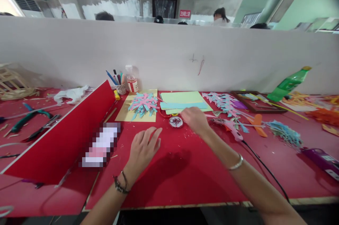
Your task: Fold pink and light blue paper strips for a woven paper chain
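Note:
My left hand hovers above the red table, palm down, fingers stretched and slightly apart, holding nothing. My right hand is at the front edge of a stack of pale green and blue paper. Its fingers are curled together, and whatever they may hold is hidden. Just left of those fingers lies a round white disc with a dark red pattern. A pile of pink and blue fringed paper strips rests on a yellow sheet farther left.
A red board stands upright at left, beside a blurred phone. At right lie a pink glue gun with a black cord, blue fringed paper and a purple device. A green bottle leans near the white partition.

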### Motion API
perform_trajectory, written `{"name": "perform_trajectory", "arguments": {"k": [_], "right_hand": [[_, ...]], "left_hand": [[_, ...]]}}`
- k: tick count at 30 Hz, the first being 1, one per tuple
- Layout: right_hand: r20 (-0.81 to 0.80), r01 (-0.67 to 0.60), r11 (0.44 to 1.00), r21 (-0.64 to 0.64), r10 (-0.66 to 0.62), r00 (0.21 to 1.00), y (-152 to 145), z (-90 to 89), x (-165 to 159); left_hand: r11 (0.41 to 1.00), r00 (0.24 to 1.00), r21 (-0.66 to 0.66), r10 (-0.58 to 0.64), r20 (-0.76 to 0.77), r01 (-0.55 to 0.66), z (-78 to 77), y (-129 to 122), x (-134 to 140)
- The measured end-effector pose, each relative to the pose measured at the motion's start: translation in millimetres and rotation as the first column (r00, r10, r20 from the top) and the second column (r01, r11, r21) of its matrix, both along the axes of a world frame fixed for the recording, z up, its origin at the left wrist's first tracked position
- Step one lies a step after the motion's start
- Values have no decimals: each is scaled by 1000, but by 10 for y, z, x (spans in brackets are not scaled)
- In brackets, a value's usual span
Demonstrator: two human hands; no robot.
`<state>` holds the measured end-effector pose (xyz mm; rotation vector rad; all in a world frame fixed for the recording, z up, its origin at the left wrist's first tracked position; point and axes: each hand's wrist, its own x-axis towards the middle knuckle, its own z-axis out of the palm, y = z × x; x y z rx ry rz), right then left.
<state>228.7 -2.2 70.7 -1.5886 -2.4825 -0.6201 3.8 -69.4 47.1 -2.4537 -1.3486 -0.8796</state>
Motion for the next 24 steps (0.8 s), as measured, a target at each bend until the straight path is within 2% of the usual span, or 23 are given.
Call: {"name": "perform_trajectory", "arguments": {"k": [1,3,5,8,13,17,20,24], "right_hand": [[28,-111,993,-36,113,993,-181,-83,-73],[29,-276,954,-115,281,959,-520,-284,-201],[-33,-313,936,-159,312,950,-784,-467,-280],[-204,-285,935,-209,243,948,-1003,-607,-286],[-440,-270,922,-277,128,889,-1091,-596,-153],[-537,-264,911,-317,57,841,-1108,-548,-62],[-536,-259,900,-351,34,844,-1124,-489,-43],[-454,-213,908,-362,28,890,-1175,-430,-78]], "left_hand": [[1000,998,27,-3,-60,5,8,-77,26],[997,985,-16,-72,-157,71,-11,-193,104],[980,961,-136,-174,-215,147,-61,-250,194],[934,926,-304,-273,-260,190,-150,-260,284],[906,898,-392,-299,-322,162,-225,-236,227],[891,922,-428,-285,-264,153,-192,-241,144],[870,932,-470,-282,-225,150,-146,-258,131],[820,930,-541,-325,-172,187,-109,-279,112]]}}
